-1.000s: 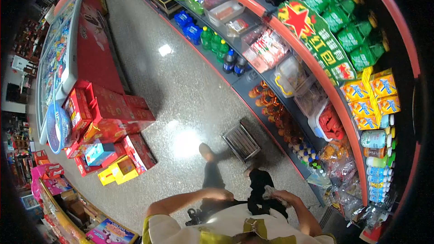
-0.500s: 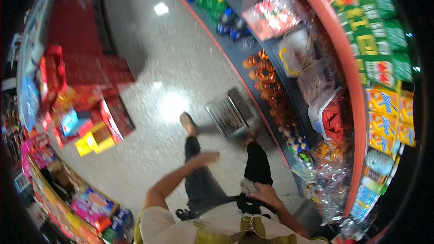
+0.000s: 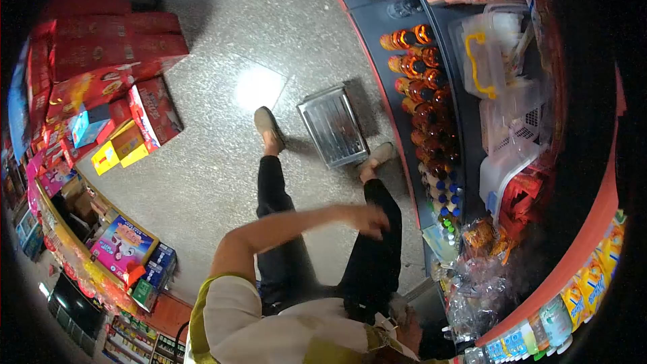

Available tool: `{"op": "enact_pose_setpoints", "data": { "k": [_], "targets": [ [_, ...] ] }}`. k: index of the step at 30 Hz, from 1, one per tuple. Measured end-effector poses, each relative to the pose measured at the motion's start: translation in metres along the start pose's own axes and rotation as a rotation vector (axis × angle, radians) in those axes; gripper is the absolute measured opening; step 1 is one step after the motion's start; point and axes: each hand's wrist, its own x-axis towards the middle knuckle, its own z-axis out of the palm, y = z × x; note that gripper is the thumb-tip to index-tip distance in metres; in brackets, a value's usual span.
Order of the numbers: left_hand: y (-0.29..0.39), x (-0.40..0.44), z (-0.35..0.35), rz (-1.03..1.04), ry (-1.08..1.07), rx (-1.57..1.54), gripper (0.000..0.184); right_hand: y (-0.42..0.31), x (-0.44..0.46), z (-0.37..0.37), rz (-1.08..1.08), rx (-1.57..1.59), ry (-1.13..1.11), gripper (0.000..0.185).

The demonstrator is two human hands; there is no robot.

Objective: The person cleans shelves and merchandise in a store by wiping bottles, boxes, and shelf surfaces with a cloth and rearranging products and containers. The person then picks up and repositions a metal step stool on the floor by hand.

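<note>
My left arm reaches across my body, and my left hand [image 3: 367, 219] is over my right thigh. Motion smears its fingers, and I see no object in it. My right hand [image 3: 410, 334] is low beside my right hip, partly hidden by my shirt. It is closed around a crumpled grey cloth-like thing [image 3: 399, 311], of which only a little shows. On the floor ahead, between my feet, lies a rectangular silver metal box [image 3: 333, 127] with a ribbed top. My right shoe [image 3: 383, 153] is close to its near corner.
Along my right runs a dark shelf [image 3: 377, 40] with rows of orange-brown bottles [image 3: 419, 84], clear plastic baskets [image 3: 505, 118] and bagged goods [image 3: 475, 307]. Red cartons [image 3: 118, 47] and yellow boxes [image 3: 121, 148] stand at left, above a curved display with a pink-purple box [image 3: 125, 246].
My view has turned and come closer to the shelf. My left hand has swung right, across my thigh. My right hand, with the grey thing, has drawn back toward my hip.
</note>
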Motion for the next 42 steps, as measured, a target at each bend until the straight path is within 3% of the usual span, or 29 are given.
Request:
{"op": "enact_pose_setpoints", "data": {
  "k": [1, 2, 3, 5, 8, 11, 15, 19, 20, 23, 27, 29, 30, 32, 33, 34, 35, 36, 37, 39, 40, 42],
  "targets": [
    [0.025, 0.011, 0.036, 0.060, -0.175, -0.240, 0.045, -0.002, -0.010, -0.007, 0.004, -0.047, -0.039, 0.061],
    [0.086, 0.009, 0.047, -0.064, -0.350, -0.409, 0.047, 0.000, -0.018, -0.012, 0.008, -0.097, -0.074, 0.060],
    [0.096, 0.010, 0.087, 0.174, -0.367, -0.388, 0.047, 0.000, -0.024, -0.018, -0.005, -0.132, -0.096, 0.059],
    [0.142, 0.002, 0.111, 0.283, -0.403, -0.237, 0.048, -0.006, -0.029, -0.026, -0.072, -0.216, -0.118, 0.057],
    [0.183, -0.006, 0.086, 0.129, -0.472, 0.072, 0.046, -0.023, -0.035, -0.037, -0.199, -0.347, -0.123, 0.054],
    [0.177, -0.022, 0.089, 0.146, -0.341, 0.049, 0.044, -0.044, -0.041, -0.046, -0.375, -0.479, -0.101, 0.051],
    [0.157, -0.043, 0.092, 0.020, -0.149, -0.021, 0.045, -0.073, -0.051, -0.050, -0.607, -0.651, 0.033, 0.048],
    [0.130, -0.056, 0.090, -0.075, -0.033, 0.136, 0.048, -0.104, -0.073, -0.065, -0.446, -0.506, -0.026, 0.050],
    [0.119, -0.059, 0.089, -0.092, -0.014, 0.157, 0.049, -0.074, -0.059, -0.063, -0.615, -0.632, 0.065, 0.044],
    [0.084, -0.080, 0.078, -0.171, -0.045, 0.255, 0.051, -0.105, -0.091, -0.117, -0.393, -0.934, -0.222, 0.038],
    [0.055, -0.113, 0.032, -0.511, -0.013, 0.292, 0.050, -0.172, -0.120, -0.167, -0.354, -0.805, -0.048, 0.035],
    [-0.010, -0.119, 0.026, -0.591, 0.069, 0.403, 0.047, -0.187, -0.090, -0.170, -0.393, -0.798, 0.046, 0.035],
    [-0.028, -0.127, 0.018, -0.593, 0.204, 0.374, 0.047, -0.193, -0.062, -0.166, -0.547, -0.719, 0.155, 0.036],
    [-0.051, -0.136, -0.017, -0.700, 0.373, 0.317, 0.046, -0.215, 0.012, -0.167, -0.461, -0.619, 0.082, 0.038],
    [-0.058, -0.137, -0.035, -0.804, 0.405, 0.284, 0.046, -0.224, 0.059, -0.160, -0.507, -0.410, 0.167, 0.038],
    [-0.073, -0.143, -0.052, -0.713, 0.464, 0.350, 0.042, -0.234, 0.108, -0.153, -0.549, -0.199, 0.250, 0.038],
    [-0.087, -0.142, -0.067, -0.751, 0.506, 0.361, 0.038, -0.260, 0.149, -0.143, -0.615, 0.040, 0.318, 0.038],
    [-0.099, -0.142, -0.081, -0.790, 0.546, 0.373, 0.034, -0.276, 0.205, -0.141, -0.465, 0.120, 0.271, 0.042],
    [-0.108, -0.141, -0.091, -0.832, 0.579, 0.381, 0.029, -0.301, 0.261, -0.129, -0.649, 0.489, 0.278, 0.045],
    [-0.113, -0.138, -0.116, -0.769, 0.640, 0.515, 0.028, -0.363, 0.354, -0.129, -0.624, 0.631, 0.322, 0.045],
    [-0.113, -0.134, -0.131, -0.734, 0.671, 0.581, 0.028, -0.402, 0.372, -0.136, -0.536, 0.839, 0.171, 0.048],
    [-0.112, -0.119, -0.166, -0.721, 0.515, 0.708, 0.030, -0.465, 0.428, -0.153, -0.574, 0.944, 0.195, 0.049]
  ]
}}
